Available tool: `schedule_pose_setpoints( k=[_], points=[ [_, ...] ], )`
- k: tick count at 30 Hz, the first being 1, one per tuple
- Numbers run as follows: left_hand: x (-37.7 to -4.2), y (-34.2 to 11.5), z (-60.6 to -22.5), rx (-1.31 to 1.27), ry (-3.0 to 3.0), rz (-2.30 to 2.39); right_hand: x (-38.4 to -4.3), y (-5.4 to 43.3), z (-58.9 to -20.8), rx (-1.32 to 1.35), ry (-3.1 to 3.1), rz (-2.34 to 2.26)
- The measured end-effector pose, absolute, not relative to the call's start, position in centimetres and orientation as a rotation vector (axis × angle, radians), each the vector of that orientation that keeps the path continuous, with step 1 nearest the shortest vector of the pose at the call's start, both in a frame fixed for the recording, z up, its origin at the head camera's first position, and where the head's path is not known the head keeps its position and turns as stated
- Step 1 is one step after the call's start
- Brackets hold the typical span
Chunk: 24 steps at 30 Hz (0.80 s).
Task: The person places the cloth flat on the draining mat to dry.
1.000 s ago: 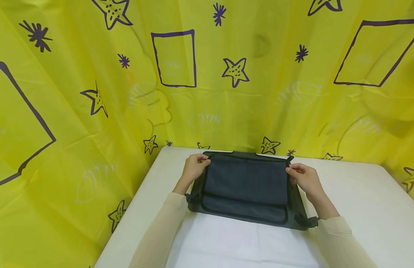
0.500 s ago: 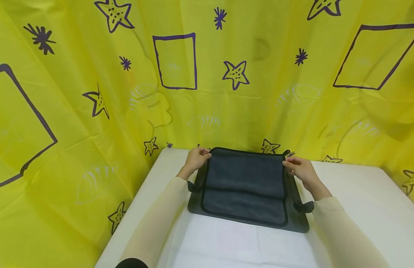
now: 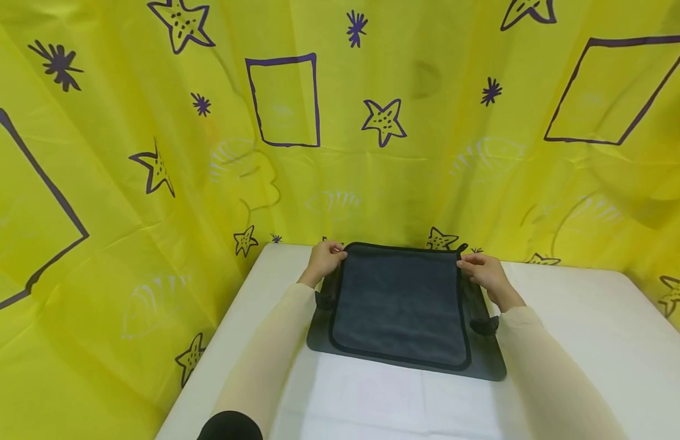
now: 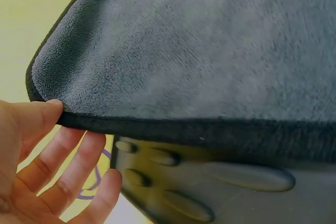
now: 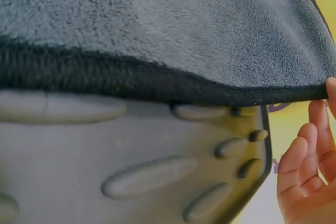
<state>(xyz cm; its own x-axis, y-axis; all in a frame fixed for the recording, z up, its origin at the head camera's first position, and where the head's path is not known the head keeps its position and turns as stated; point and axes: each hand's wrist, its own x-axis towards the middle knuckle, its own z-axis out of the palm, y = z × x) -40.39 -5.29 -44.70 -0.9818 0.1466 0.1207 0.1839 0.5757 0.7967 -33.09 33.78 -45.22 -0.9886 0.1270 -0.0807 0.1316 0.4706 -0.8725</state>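
A dark grey plush towel [image 3: 400, 305] with black edging is spread over a larger dark mat [image 3: 487, 365], whose front and side borders show. Raised oval bumps mark the mat's surface [image 4: 247, 177] in the left wrist view. My left hand [image 3: 325, 260] pinches the towel's far left corner between thumb and fingers. At the far right corner, near a small black loop [image 3: 462, 247], my right hand [image 3: 487, 274] pinches the edge. In both wrist views the towel's held edge stands above the mat. The towel hides the mat's middle.
Both lie on a white-covered table [image 3: 367, 403]. A yellow curtain [image 3: 373, 177] with purple stars and frames hangs behind and to the left. Dark straps [image 3: 485, 326] sit at the wrists. A black round shape [image 3: 230, 426] covers part of the left sleeve.
Both hands have drawn the towel's far edge up and back, so the fold across its front has smoothed out and the mat's far edge is hidden. The right hand has shifted slightly left.
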Motion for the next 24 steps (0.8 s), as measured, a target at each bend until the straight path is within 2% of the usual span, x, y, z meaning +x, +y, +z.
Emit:
schedule_pose_setpoints(
  k=[7, 17, 24],
  points=[
    [-40.6, -4.7, -45.6, -0.161, -2.779, -1.415, -33.7, 33.9, -46.2, 0.287, 2.665, -1.609],
    [-40.6, -4.1, -46.0, -0.171, -2.790, -1.281, -34.1, 33.8, -46.9, 0.278, 2.743, -1.527],
    [-40.5, -3.9, -46.2, -0.082, -2.791, -1.237, -34.3, 32.7, -46.9, 0.392, 2.849, -1.417]
  ],
)
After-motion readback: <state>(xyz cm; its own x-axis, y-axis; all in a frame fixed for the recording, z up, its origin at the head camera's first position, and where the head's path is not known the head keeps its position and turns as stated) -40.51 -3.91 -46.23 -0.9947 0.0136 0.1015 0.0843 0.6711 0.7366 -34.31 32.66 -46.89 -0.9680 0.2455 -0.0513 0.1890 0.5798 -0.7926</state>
